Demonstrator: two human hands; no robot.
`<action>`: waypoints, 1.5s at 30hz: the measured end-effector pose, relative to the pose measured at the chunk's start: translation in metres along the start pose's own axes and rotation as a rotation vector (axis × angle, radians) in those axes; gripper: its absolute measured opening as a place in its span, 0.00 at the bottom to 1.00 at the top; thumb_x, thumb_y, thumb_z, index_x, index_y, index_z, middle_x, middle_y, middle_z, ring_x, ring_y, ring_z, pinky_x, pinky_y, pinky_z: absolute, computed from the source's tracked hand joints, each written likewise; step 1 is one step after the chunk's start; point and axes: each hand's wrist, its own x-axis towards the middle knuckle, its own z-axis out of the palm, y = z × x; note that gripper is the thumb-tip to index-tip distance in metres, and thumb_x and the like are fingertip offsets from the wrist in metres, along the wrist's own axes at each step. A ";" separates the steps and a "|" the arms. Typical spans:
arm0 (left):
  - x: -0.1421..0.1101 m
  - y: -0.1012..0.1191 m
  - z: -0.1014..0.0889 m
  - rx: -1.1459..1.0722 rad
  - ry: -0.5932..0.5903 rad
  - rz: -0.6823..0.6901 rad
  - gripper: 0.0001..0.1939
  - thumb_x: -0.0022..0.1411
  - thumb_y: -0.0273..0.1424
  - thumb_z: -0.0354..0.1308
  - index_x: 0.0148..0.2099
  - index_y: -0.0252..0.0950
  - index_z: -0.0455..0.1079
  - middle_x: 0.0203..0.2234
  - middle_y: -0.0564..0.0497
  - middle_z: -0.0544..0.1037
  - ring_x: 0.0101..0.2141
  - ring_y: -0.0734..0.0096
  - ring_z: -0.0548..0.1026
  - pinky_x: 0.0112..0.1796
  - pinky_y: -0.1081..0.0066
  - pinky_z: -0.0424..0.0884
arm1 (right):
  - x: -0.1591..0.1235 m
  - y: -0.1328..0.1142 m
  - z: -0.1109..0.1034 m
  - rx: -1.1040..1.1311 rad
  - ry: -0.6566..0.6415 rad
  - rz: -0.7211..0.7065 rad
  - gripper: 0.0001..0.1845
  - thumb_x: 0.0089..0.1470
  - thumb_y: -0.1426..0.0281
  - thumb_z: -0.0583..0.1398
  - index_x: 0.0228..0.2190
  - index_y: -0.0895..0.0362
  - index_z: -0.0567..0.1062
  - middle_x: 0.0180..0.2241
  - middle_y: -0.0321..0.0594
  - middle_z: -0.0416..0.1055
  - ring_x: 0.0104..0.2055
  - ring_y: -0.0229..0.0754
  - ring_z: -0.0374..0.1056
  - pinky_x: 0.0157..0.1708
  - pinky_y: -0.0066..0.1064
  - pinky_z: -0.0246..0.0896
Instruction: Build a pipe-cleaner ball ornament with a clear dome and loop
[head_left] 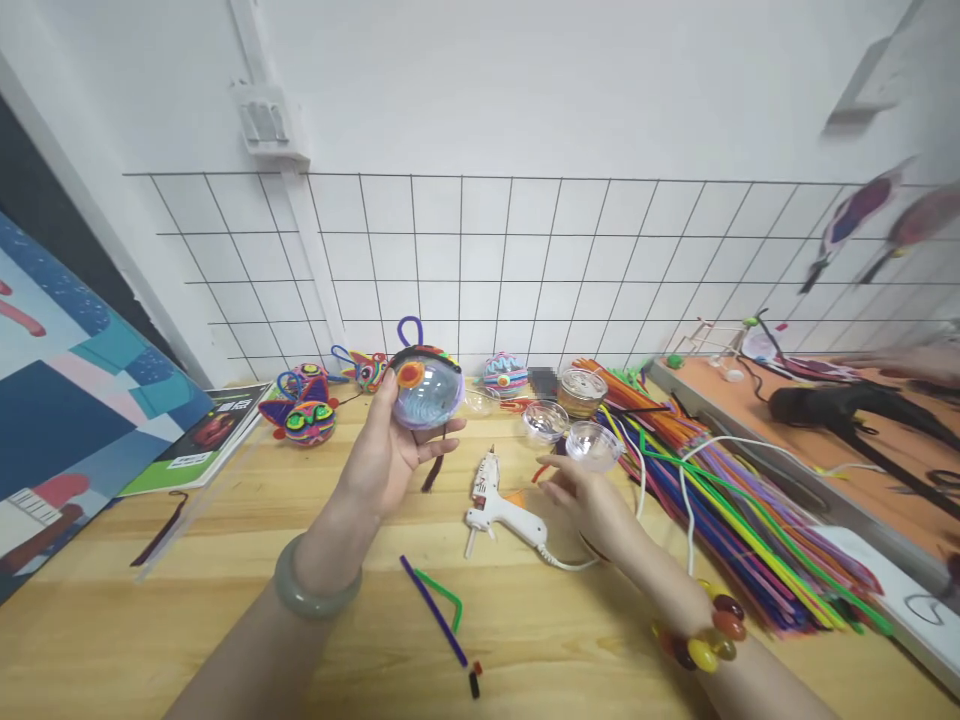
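Note:
My left hand [386, 455] grips a clear plastic ball [429, 392] from the side. Colourful pipe cleaners edge the ball's top, with an orange-red spiral on its front, a purple loop above and a dark tassel hanging below. My right hand [589, 505] hovers low over the table with its fingers apart. A short red strip [540, 473] shows by its fingertips; whether they touch it I cannot tell. Between my hands lies a white hot glue gun [495, 505] on its side. Clear plastic half-shells [592, 443] sit just beyond my right hand.
Several bright pipe cleaners [735, 520] are heaped at right, crossed by a white cord [684, 500]. Loose purple [433, 610] and green pieces [450, 592] lie in front. Finished animal ornaments [309, 422] and magazines [217, 440] stand at left. An orange-topped table [795, 450] adjoins at right.

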 end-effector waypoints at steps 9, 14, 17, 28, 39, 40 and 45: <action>0.000 -0.007 0.002 -0.012 0.005 0.036 0.20 0.61 0.47 0.50 0.48 0.40 0.68 0.40 0.47 0.77 0.33 0.64 0.77 0.34 0.63 0.76 | 0.003 0.003 -0.008 -0.163 -0.029 -0.024 0.16 0.55 0.61 0.56 0.23 0.55 0.76 0.20 0.36 0.72 0.22 0.39 0.65 0.23 0.28 0.56; 0.000 -0.008 0.006 -0.041 -0.016 0.056 0.19 0.61 0.47 0.50 0.46 0.40 0.69 0.40 0.48 0.77 0.33 0.65 0.76 0.33 0.64 0.75 | 0.008 0.009 -0.028 -0.235 0.114 0.020 0.28 0.57 0.53 0.53 0.13 0.56 0.66 0.12 0.31 0.57 0.17 0.35 0.53 0.18 0.28 0.45; -0.001 -0.007 0.007 -0.036 0.000 0.076 0.18 0.62 0.46 0.50 0.46 0.41 0.70 0.41 0.49 0.76 0.36 0.65 0.75 0.31 0.66 0.75 | 0.012 0.015 -0.043 -0.271 0.236 0.049 0.29 0.59 0.51 0.50 0.16 0.56 0.68 0.13 0.31 0.58 0.18 0.35 0.54 0.19 0.28 0.46; -0.002 -0.010 0.008 -0.029 -0.030 0.063 0.17 0.61 0.46 0.52 0.45 0.41 0.71 0.40 0.50 0.76 0.35 0.68 0.74 0.30 0.69 0.75 | 0.026 0.073 -0.090 -0.680 0.452 0.286 0.19 0.59 0.67 0.49 0.40 0.61 0.77 0.37 0.53 0.76 0.38 0.51 0.70 0.34 0.35 0.59; -0.003 -0.020 0.007 0.064 -0.053 0.000 0.20 0.58 0.42 0.58 0.50 0.40 0.68 0.47 0.48 0.75 0.43 0.66 0.74 0.39 0.70 0.72 | 0.018 0.106 -0.083 -0.969 0.202 0.464 0.16 0.60 0.65 0.58 0.48 0.58 0.69 0.48 0.44 0.69 0.45 0.44 0.69 0.43 0.42 0.67; -0.004 -0.021 0.008 0.077 -0.063 0.006 0.20 0.58 0.41 0.59 0.51 0.40 0.68 0.47 0.48 0.75 0.44 0.66 0.74 0.39 0.69 0.72 | 0.018 0.107 -0.084 -0.972 0.199 0.454 0.16 0.60 0.65 0.58 0.48 0.58 0.69 0.48 0.44 0.69 0.44 0.43 0.69 0.43 0.41 0.68; -0.006 -0.023 0.010 0.156 -0.097 0.056 0.22 0.56 0.37 0.62 0.51 0.38 0.66 0.50 0.46 0.73 0.47 0.64 0.72 0.44 0.67 0.71 | 0.022 0.103 -0.088 -0.950 0.293 0.332 0.12 0.60 0.71 0.54 0.35 0.63 0.77 0.34 0.51 0.73 0.37 0.48 0.69 0.35 0.39 0.64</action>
